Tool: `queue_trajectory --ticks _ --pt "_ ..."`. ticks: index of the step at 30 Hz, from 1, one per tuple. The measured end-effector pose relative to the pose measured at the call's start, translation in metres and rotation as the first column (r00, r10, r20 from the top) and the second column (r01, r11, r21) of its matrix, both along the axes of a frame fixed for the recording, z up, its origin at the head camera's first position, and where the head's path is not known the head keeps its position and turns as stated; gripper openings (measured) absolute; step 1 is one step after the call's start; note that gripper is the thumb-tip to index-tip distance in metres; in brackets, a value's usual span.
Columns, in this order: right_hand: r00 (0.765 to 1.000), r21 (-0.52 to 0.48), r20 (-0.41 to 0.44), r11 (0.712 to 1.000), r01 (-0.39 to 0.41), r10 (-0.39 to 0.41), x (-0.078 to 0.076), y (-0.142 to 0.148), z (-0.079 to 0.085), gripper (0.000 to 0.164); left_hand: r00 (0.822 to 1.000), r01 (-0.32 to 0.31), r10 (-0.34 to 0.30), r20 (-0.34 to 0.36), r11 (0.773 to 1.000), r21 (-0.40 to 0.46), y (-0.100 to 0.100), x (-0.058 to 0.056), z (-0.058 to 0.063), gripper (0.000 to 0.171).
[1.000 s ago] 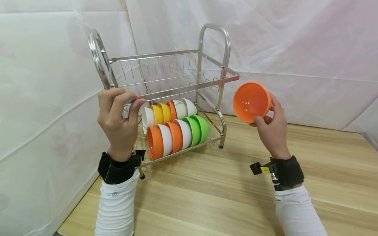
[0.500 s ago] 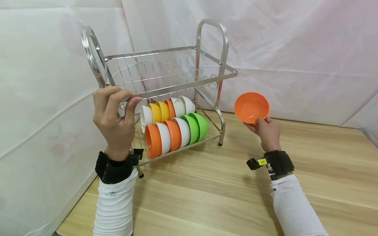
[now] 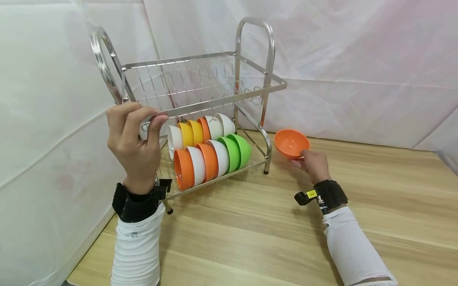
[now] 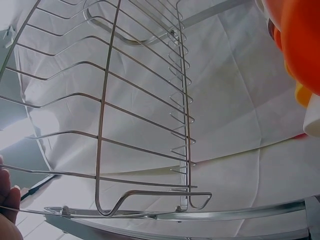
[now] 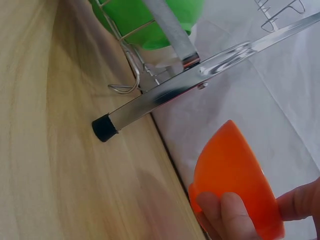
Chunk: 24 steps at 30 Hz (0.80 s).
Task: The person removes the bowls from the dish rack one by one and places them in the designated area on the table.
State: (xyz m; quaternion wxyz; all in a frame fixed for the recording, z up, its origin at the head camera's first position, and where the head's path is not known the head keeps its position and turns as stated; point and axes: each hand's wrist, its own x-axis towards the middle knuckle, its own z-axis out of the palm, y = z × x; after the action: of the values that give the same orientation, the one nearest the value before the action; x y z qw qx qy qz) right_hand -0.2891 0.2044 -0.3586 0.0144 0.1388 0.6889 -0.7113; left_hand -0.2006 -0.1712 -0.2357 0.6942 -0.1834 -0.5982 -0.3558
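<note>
An orange bowl [image 3: 291,143] is pinched at its rim by my right hand [image 3: 315,165], to the right of the metal dish rack [image 3: 214,104]. In the right wrist view the thumb is inside the bowl [image 5: 232,172] and the fingers are under its outer side. My left hand [image 3: 134,143] grips the front left corner of the rack's upper tier. On the lower tier, two rows of bowls stand on edge: white, yellow and orange behind, with orange, white and green bowls [image 3: 240,151] in front.
The rack's upper tier carries bare wire slots. Its rubber-capped right foot [image 5: 105,128] stands on the wooden table [image 3: 250,230]. A pale cloth backdrop [image 3: 358,59] hangs behind and to the left.
My right hand has lowered the orange bowl toward the table and slightly left, tipping its opening more upward. The left hand keeps its grip on the rack. The head view has shifted slightly.
</note>
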Motion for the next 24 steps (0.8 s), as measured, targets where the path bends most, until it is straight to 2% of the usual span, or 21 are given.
queue_trajectory --ticks 7,13,18,24 --pt "0.998 0.117 0.048 0.992 -0.055 0.049 -0.001 -0.003 -0.004 0.048 1.0 -0.01 0.01 0.005 1.0 -0.003 -0.001 0.001 0.0 0.039" --pt "0.996 0.1 0.055 0.992 -0.072 0.067 -0.002 0.002 -0.008 0.05 1.0 -0.001 0.001 0.003 1.0 0.008 0.0 0.0 0.0 0.04" --pt "0.992 0.11 0.093 0.989 -0.1 0.09 -0.002 0.005 -0.008 0.052 1.0 -0.006 0.006 0.008 1.0 0.004 0.0 0.0 0.0 0.038" --pt "0.99 0.058 0.11 0.994 -0.094 0.087 -0.005 0.004 -0.013 0.053 1.0 -0.011 0.011 0.012 1.0 0.002 0.0 0.0 0.0 0.038"
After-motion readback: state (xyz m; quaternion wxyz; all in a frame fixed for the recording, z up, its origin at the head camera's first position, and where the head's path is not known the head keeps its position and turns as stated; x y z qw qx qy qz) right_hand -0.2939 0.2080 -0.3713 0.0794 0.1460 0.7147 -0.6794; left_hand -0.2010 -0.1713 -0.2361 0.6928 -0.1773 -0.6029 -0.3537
